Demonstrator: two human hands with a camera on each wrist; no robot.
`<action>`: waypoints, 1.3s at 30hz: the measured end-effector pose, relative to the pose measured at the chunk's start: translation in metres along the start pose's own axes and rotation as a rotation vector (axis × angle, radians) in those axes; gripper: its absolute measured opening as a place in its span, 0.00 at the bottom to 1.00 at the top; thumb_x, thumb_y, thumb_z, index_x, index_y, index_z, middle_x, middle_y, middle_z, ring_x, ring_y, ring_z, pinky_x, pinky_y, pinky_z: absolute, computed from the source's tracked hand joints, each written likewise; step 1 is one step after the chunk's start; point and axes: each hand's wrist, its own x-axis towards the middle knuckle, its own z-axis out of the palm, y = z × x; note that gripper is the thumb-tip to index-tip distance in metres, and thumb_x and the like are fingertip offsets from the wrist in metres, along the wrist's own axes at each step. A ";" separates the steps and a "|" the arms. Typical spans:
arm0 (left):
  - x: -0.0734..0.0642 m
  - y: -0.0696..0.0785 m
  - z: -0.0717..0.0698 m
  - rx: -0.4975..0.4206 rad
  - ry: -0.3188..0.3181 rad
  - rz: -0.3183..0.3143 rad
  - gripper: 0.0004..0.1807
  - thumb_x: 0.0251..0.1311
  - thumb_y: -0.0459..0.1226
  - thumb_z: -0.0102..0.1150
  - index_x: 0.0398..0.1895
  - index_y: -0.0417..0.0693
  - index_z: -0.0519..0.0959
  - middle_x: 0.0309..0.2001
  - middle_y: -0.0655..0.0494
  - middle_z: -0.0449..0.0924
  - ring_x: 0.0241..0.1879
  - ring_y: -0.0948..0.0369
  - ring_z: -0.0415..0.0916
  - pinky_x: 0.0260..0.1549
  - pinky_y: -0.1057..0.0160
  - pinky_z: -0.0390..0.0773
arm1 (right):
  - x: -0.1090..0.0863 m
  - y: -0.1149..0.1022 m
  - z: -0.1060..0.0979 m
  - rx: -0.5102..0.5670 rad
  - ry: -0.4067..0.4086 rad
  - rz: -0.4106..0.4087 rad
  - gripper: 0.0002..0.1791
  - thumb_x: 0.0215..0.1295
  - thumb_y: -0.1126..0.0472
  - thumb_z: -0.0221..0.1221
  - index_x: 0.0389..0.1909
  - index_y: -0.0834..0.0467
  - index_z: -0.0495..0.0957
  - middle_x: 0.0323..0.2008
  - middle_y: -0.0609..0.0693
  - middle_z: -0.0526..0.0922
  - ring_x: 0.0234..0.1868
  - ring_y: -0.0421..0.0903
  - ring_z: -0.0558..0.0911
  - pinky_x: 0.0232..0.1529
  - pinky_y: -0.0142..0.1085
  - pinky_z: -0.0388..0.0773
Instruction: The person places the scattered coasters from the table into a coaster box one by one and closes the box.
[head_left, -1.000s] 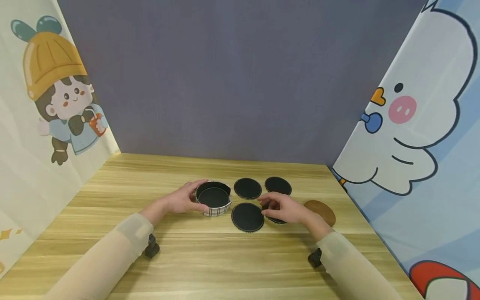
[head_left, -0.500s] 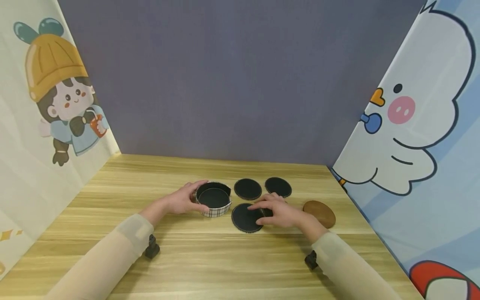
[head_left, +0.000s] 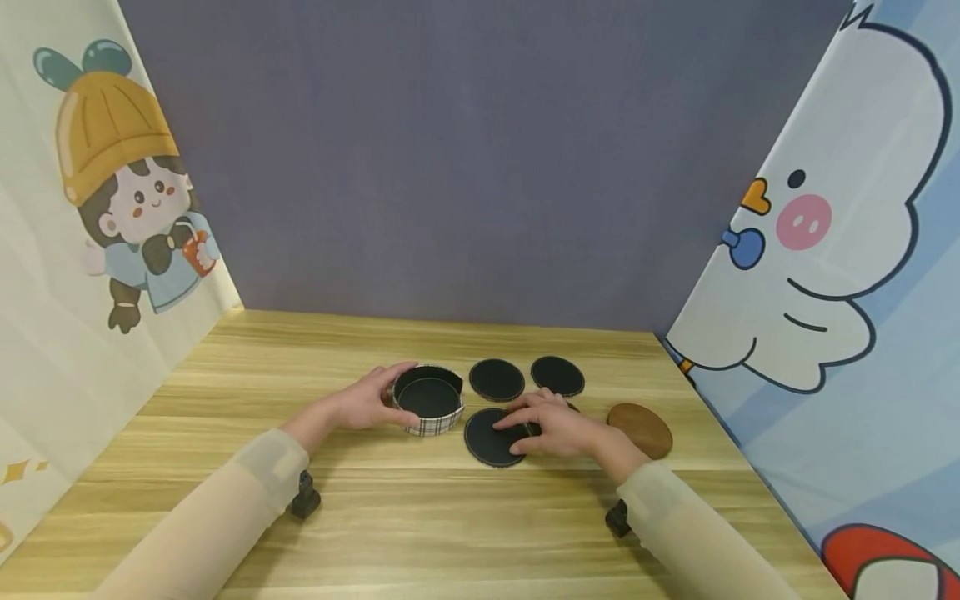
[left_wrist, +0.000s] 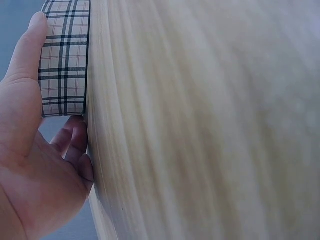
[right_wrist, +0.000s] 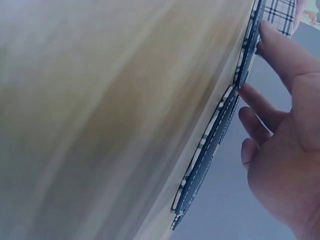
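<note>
My left hand (head_left: 367, 398) grips a round holder (head_left: 433, 426) from its left side, thumb in front and fingers behind. Its wall is plaid outside, black inside, with a gap on the right; the plaid also shows in the left wrist view on the holder (left_wrist: 64, 65). To the right, my right hand (head_left: 558, 427) reaches over a flat black round coaster (head_left: 487, 448), fingertips touching or just above its top. Under that hand lies another coaster (right_wrist: 205, 160), mostly hidden in the head view. The right fingers look spread and slightly bent, and pinch nothing visible.
Behind the right hand lie two more black coasters, a left one (head_left: 497, 380) and a right one (head_left: 557, 377). A brown oval disc (head_left: 641, 430) rests by the right wrist. Everything sits on a wood-grain table (head_left: 420, 525), with a grey backdrop (head_left: 450, 167) behind.
My right hand has moved left, from the front-right coaster to over the front-left one, and its fingers have spread. The left hand still holds the round holder in place.
</note>
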 end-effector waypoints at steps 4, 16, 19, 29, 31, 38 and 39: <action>-0.001 0.002 0.000 0.002 0.001 0.003 0.63 0.61 0.55 0.82 0.91 0.53 0.52 0.68 0.32 0.66 0.59 0.46 0.75 0.67 0.37 0.76 | 0.001 -0.001 0.001 -0.012 -0.005 0.003 0.22 0.74 0.46 0.71 0.68 0.36 0.86 0.75 0.54 0.76 0.75 0.63 0.67 0.73 0.74 0.58; 0.000 0.003 -0.001 0.006 0.004 0.008 0.63 0.61 0.55 0.82 0.91 0.52 0.52 0.67 0.33 0.66 0.59 0.47 0.74 0.65 0.38 0.75 | -0.001 -0.007 0.005 -0.032 -0.005 -0.022 0.22 0.70 0.45 0.75 0.64 0.34 0.88 0.62 0.46 0.78 0.63 0.49 0.69 0.69 0.58 0.63; 0.001 0.000 0.000 -0.002 0.002 0.001 0.63 0.61 0.55 0.82 0.91 0.54 0.52 0.68 0.33 0.66 0.59 0.47 0.75 0.66 0.38 0.76 | -0.002 -0.008 0.004 -0.031 -0.002 -0.030 0.21 0.69 0.44 0.75 0.62 0.33 0.89 0.56 0.42 0.79 0.58 0.44 0.68 0.63 0.51 0.63; 0.002 -0.002 0.000 -0.012 0.002 -0.005 0.62 0.61 0.56 0.82 0.91 0.55 0.52 0.68 0.34 0.66 0.58 0.48 0.75 0.64 0.40 0.76 | -0.006 -0.010 0.007 -0.017 -0.009 -0.071 0.21 0.70 0.44 0.75 0.63 0.31 0.88 0.54 0.37 0.81 0.55 0.39 0.68 0.60 0.48 0.58; 0.002 -0.003 0.000 -0.013 0.002 -0.005 0.62 0.61 0.56 0.82 0.91 0.55 0.52 0.68 0.34 0.66 0.58 0.48 0.76 0.64 0.40 0.77 | -0.006 -0.010 0.008 -0.021 -0.013 -0.074 0.21 0.70 0.44 0.74 0.63 0.31 0.88 0.54 0.36 0.82 0.56 0.39 0.68 0.61 0.49 0.59; 0.001 -0.002 0.000 -0.016 0.004 -0.009 0.63 0.61 0.56 0.82 0.91 0.56 0.52 0.69 0.33 0.65 0.60 0.47 0.77 0.66 0.39 0.77 | -0.004 -0.012 0.007 0.006 -0.038 -0.076 0.22 0.71 0.44 0.73 0.65 0.32 0.87 0.51 0.36 0.83 0.57 0.40 0.71 0.62 0.49 0.61; 0.001 -0.002 0.000 -0.015 0.004 -0.009 0.63 0.61 0.56 0.82 0.91 0.56 0.52 0.69 0.33 0.65 0.60 0.47 0.77 0.66 0.39 0.77 | -0.004 -0.013 0.007 0.007 -0.040 -0.079 0.22 0.72 0.44 0.73 0.65 0.33 0.86 0.50 0.37 0.83 0.56 0.40 0.72 0.62 0.49 0.62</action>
